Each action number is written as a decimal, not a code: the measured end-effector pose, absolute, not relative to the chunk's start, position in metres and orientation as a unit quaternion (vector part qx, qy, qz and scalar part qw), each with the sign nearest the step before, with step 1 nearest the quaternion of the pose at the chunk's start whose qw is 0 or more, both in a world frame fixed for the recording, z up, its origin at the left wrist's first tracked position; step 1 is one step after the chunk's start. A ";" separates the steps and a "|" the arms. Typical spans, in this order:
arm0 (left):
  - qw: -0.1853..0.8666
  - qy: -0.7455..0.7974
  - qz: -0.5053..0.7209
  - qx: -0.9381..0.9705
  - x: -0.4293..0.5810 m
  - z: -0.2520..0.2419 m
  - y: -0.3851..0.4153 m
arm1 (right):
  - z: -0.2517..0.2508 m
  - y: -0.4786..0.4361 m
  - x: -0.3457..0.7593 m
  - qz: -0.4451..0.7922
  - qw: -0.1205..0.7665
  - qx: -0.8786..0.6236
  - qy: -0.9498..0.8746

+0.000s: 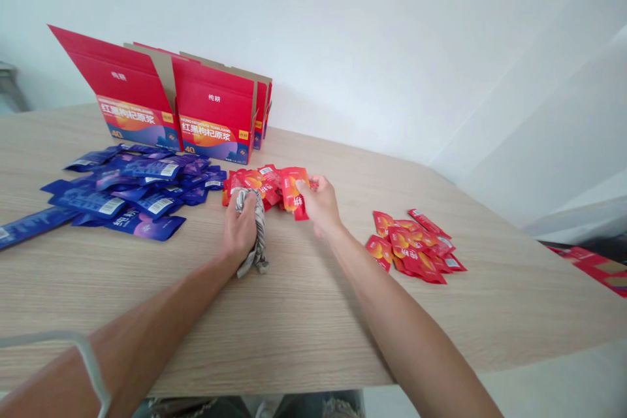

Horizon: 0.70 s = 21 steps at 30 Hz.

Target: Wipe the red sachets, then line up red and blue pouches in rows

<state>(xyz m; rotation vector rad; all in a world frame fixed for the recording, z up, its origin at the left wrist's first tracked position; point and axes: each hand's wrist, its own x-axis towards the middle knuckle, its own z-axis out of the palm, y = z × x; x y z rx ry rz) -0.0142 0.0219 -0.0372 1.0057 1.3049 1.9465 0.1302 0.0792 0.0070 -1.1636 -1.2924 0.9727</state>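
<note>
Pinches a red sachet in the right hand, with the thumb flat against the printed front and the other fingers curled behind, leaving no more gap than the thin packet needs. Holds that sachet at the right end of a middle pile of red sachets, tilted up with the printed front in view, above the desk; cannot tell about contact with the packets beside it. Wraps the left hand closed around a bunched, grey-and-white striped cloth, with loose ends hanging out below the fist on the near side. Has this hand right at the near left edge of the same pile; cannot tell about touching any packet there. Faces two open red boxes, a left box and a right box, standing side by side toward the back of the desk, with red flaps raised above orange-and-blue printed fronts and brown inner board showing behind. Cannot see into either, owing to the upright flaps. Shows parts of other boxes behind the right one. Has a large heap of blue sachets just in front of the boxes, reaching almost to the middle pile, and a smaller pile of red sachets to the right of the right forearm, well apart and loosely overlapping. Shows also a pale cord crossing the left forearm.
</note>
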 end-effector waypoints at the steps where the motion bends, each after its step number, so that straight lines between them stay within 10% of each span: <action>1: 0.292 0.486 0.723 0.395 -0.013 -0.040 0.022 | 0.014 0.093 0.131 0.425 0.534 -0.513 -0.520; 10: 0.285 0.509 0.713 0.388 -0.022 -0.031 0.016 | 0.029 0.133 0.158 0.372 0.425 -0.575 -0.592; 21: 0.276 0.486 0.690 0.460 -0.013 -0.039 0.018 | 0.021 0.125 0.406 0.008 0.276 -0.803 -0.528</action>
